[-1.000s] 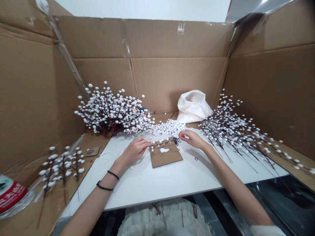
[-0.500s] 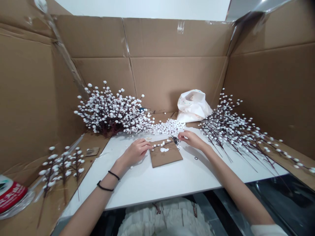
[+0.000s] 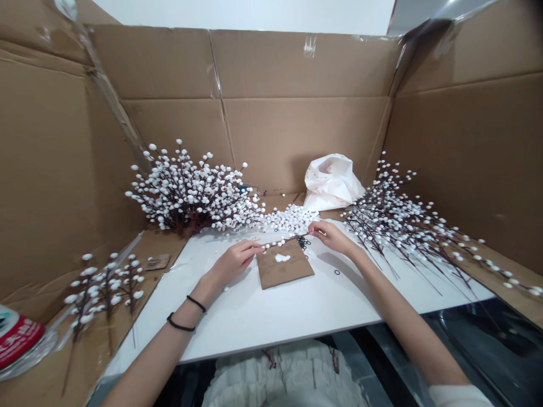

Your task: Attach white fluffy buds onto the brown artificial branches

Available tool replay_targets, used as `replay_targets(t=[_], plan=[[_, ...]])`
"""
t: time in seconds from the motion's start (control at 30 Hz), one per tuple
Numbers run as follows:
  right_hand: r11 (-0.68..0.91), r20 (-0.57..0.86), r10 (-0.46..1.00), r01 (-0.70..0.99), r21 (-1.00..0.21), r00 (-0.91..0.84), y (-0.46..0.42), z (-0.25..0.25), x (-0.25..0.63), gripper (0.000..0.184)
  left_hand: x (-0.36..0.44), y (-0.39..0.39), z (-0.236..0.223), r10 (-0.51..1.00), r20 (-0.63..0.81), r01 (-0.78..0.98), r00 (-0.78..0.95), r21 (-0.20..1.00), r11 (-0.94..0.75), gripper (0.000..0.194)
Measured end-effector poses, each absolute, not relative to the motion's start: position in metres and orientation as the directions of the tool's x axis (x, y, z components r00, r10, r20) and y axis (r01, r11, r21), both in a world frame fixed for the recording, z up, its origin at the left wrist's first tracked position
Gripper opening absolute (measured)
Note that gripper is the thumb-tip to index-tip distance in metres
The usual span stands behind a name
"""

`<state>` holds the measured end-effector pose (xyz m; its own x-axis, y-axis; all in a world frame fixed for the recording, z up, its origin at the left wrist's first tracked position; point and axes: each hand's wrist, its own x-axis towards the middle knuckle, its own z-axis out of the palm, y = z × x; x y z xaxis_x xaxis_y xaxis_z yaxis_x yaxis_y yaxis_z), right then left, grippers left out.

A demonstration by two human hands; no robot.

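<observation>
Pinching a thin beaded twig at its two ends, the left hand and the right hand hold it over the far part of the cardboard square. It seems light and bendable; the bare stem probably suits the grip better, as beads may loosen.

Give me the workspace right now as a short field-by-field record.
Left hand: fingers pinched on one end of a thin sprig with white berries
Right hand: fingertips at the sprig's other end
Under the sprig: cardboard square bearing a white blob
Near right hand: small dark rings on the white board
Behind: pile of white beads, white bag
Far left: large berry bundle
Near left: three short sprigs, red-labelled container
Right: second berry bundle
</observation>
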<state>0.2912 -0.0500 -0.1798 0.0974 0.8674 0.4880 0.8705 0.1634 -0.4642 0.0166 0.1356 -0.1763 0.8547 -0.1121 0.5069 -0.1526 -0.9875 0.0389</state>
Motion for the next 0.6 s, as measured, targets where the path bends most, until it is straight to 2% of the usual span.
replay_targets(t=[0.13, 0.3, 0.6], plan=[[0.121, 0.531, 0.835, 0.894, -0.432, 0.144, -0.054, -0.175, 0.304, 0.02, 0.023, 0.126, -0.182, -0.105, 0.496, -0.179, 0.862, 0.105, -0.978, 0.029], [0.063, 0.577, 0.797, 0.926, -0.372, 0.177, -0.058, -0.169, 0.308, 0.023, 0.031, 0.114, -0.187, 0.016, 0.479, -0.118, 0.878, 0.249, -0.961, 0.025], [0.055, 0.607, 0.767, 0.92, -0.387, 0.21, -0.057, -0.17, 0.308, 0.021, 0.036, 0.113, -0.187, -0.01, 0.475, -0.127, 0.88, 0.215, -0.968, 0.027]])
